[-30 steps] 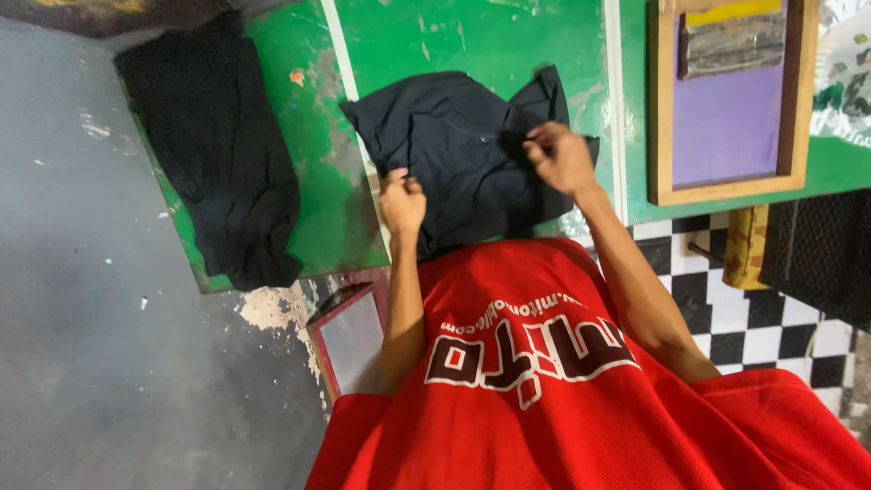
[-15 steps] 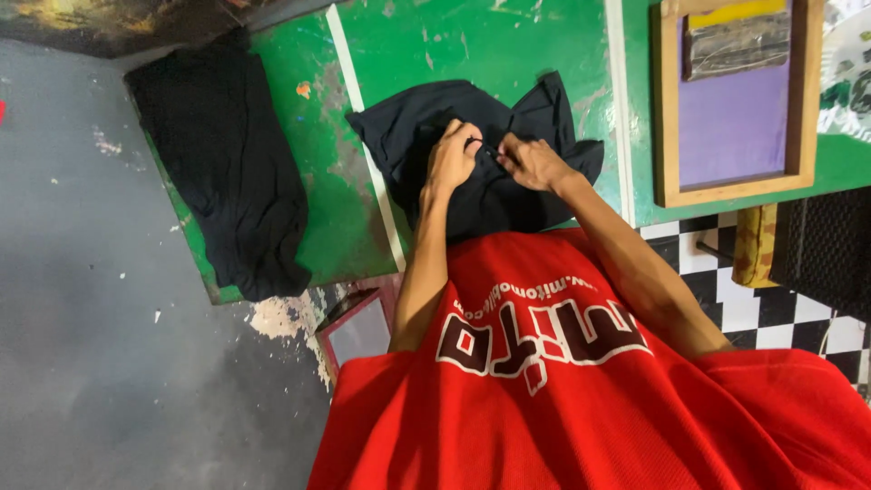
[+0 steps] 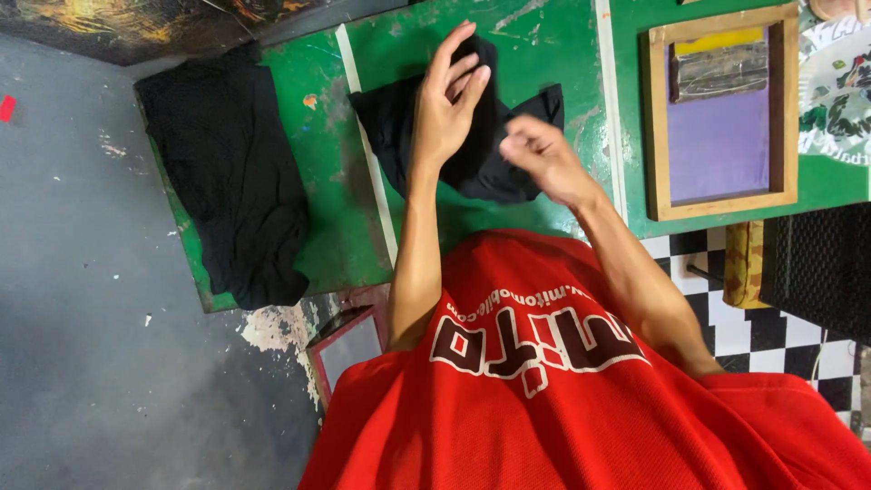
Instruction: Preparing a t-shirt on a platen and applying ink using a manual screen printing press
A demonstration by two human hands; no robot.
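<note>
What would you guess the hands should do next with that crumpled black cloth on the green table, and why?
Probably lower both hands and spread it flat. The crumpled black cloth lies bunched on the green painted table, while the left hand and right hand are raised above it, fingers loose.

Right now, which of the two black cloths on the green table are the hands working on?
The crumpled black cloth mid-table, under the left hand and right hand. The other black cloth lies untouched, away by the table's edge.

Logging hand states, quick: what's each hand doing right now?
Left hand: open, fingers spread above the black garment, gripping nothing.
Right hand: blurred over the garment; grip cannot be told.
</note>
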